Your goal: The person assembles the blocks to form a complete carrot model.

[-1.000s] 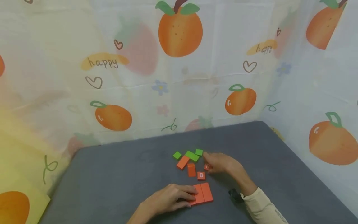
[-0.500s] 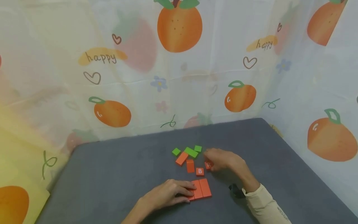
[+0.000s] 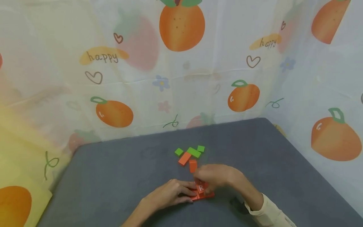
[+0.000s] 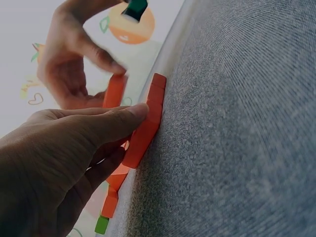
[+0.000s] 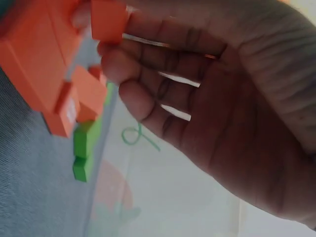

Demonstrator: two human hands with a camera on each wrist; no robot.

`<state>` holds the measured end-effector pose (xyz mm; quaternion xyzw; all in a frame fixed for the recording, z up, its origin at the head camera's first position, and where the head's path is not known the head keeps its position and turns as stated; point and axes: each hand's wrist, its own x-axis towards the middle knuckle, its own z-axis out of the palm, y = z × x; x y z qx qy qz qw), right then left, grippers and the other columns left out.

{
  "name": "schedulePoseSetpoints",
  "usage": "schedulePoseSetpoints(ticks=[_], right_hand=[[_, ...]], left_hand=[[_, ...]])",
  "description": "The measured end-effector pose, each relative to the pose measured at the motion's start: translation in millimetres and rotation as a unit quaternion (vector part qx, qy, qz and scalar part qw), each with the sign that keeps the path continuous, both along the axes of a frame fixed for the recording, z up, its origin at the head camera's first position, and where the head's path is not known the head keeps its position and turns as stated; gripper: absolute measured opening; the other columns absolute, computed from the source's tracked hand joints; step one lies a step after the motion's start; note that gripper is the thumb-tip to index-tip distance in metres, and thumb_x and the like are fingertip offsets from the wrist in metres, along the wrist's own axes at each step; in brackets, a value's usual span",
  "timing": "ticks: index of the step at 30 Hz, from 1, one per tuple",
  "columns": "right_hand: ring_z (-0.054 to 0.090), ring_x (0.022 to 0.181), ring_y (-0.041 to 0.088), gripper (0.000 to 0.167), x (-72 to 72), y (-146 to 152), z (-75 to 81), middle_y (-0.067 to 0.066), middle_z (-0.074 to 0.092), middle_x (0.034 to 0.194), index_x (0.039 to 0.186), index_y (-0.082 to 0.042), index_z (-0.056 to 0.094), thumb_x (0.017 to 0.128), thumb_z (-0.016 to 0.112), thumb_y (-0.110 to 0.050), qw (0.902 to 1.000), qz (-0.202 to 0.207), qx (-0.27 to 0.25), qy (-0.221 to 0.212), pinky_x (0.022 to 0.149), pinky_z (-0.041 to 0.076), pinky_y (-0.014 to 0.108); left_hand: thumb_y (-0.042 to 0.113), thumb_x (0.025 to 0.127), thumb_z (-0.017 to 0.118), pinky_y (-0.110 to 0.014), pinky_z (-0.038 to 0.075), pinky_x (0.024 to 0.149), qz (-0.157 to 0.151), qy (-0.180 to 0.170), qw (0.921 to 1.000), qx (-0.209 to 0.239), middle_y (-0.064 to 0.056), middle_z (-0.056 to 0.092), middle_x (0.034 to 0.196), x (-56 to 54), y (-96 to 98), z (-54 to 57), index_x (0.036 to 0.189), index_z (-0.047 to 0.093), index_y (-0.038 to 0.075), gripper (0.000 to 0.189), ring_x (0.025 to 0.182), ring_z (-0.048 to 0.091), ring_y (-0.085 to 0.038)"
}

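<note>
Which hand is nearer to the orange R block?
Right. The right hand pinches the R block above the flat orange blocks; the left hand touches those blocks just left of it.

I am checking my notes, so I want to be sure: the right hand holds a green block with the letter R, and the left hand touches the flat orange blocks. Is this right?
Not quite: the block with the letter R is orange, not green, as the head view shows. The right hand does hold it, and the left hand touches the flat orange blocks.
</note>
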<state>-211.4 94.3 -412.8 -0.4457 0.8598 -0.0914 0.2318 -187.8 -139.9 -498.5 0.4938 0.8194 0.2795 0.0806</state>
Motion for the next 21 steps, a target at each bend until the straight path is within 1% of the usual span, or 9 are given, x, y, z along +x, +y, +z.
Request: schedulePoseSetpoints(ticks=[2,5,9,11,12,14,15,18,21], right_hand=[[0.052,0.078,-0.002,0.023,8.1,-3,-1.3,-0.010,0.064,0.095,0.100,-0.019,0.070,0.086,0.088,-0.017,0.9997,0.015,0.017,0.007,0.072,0.050,0.017],[0.055,0.083,-0.004,0.031,17.6,-5,-5.2,-0.011,0.068,0.104,0.110,-0.019,0.071,0.085,0.089,-0.020,0.9978,0.047,0.028,0.038,0.078,0.053,0.015],[0.061,0.092,-0.007,0.048,28.1,-5,-14.5,-0.009,0.070,0.127,0.130,-0.019,0.069,0.086,0.088,-0.023,0.9932,0.089,0.017,0.072,0.084,0.054,0.011],[0.064,0.100,-0.006,0.052,32.4,-5,-20.3,-0.008,0.067,0.135,0.134,-0.019,0.067,0.087,0.087,-0.027,0.9898,0.105,0.012,0.096,0.087,0.055,0.013],[0.064,0.105,-0.006,0.057,34.0,-5,-23.1,-0.008,0.066,0.139,0.138,-0.019,0.065,0.087,0.087,-0.026,0.9890,0.105,0.010,0.104,0.090,0.055,0.014],[0.064,0.114,-0.004,0.058,36.0,-5,-28.1,-0.007,0.066,0.139,0.138,-0.020,0.065,0.086,0.088,-0.029,0.9871,0.103,0.006,0.122,0.094,0.056,0.017],[0.063,0.116,-0.003,0.060,36.5,-5,-30.1,-0.008,0.066,0.138,0.138,-0.020,0.064,0.085,0.089,-0.032,0.9881,0.095,0.002,0.121,0.096,0.056,0.018],[0.063,0.109,-0.003,0.064,35.5,-3,-33.6,-0.010,0.068,0.129,0.136,-0.021,0.063,0.081,0.091,-0.038,0.9942,0.051,-0.016,0.093,0.093,0.057,0.020],[0.062,0.102,-0.002,0.065,33.1,-1,-35.7,-0.009,0.068,0.119,0.131,-0.020,0.062,0.078,0.092,-0.043,0.9955,0.014,-0.040,0.085,0.091,0.057,0.021]], left_hand=[[0.023,0.098,0.074,-0.008,0.053,0.097,0.001,-0.006,1.0000,0.005,0.002,0.071,0.138,0.6,0.2,-0.6,0.124,0.079,0.016,0.027,0.122,0.070,-0.006],[0.024,0.099,0.073,-0.007,0.053,0.096,0.005,-0.008,0.9999,0.008,0.002,0.073,0.135,1.2,0.7,-1.5,0.123,0.079,0.017,0.026,0.121,0.070,-0.004],[0.023,0.099,0.073,-0.006,0.053,0.094,0.009,-0.013,0.9999,0.005,0.001,0.072,0.136,1.7,0.7,-2.7,0.119,0.080,0.016,0.023,0.119,0.070,-0.004],[0.022,0.099,0.073,-0.006,0.053,0.093,0.011,-0.018,0.9998,0.003,0.000,0.072,0.137,2.0,0.6,-3.1,0.117,0.081,0.016,0.021,0.118,0.070,-0.003],[0.021,0.099,0.073,-0.005,0.053,0.092,0.011,-0.019,0.9997,0.003,0.000,0.071,0.138,2.1,0.5,-3.4,0.116,0.081,0.015,0.020,0.117,0.071,-0.003],[0.021,0.099,0.073,-0.005,0.053,0.091,0.010,-0.024,0.9997,0.002,0.001,0.072,0.136,2.5,0.5,-3.7,0.117,0.081,0.015,0.020,0.115,0.071,-0.002],[0.021,0.099,0.073,-0.005,0.053,0.091,0.010,-0.026,0.9996,0.003,0.000,0.072,0.136,2.7,0.6,-3.6,0.117,0.081,0.015,0.020,0.115,0.071,-0.001],[0.022,0.098,0.074,-0.005,0.054,0.090,0.009,-0.028,0.9995,0.007,0.002,0.075,0.129,2.7,1.2,-2.1,0.116,0.081,0.016,0.020,0.112,0.071,0.001],[0.021,0.098,0.074,-0.005,0.054,0.090,0.011,-0.024,0.9996,0.008,0.004,0.077,0.124,2.5,1.3,-0.2,0.115,0.081,0.016,0.019,0.111,0.071,0.001]])
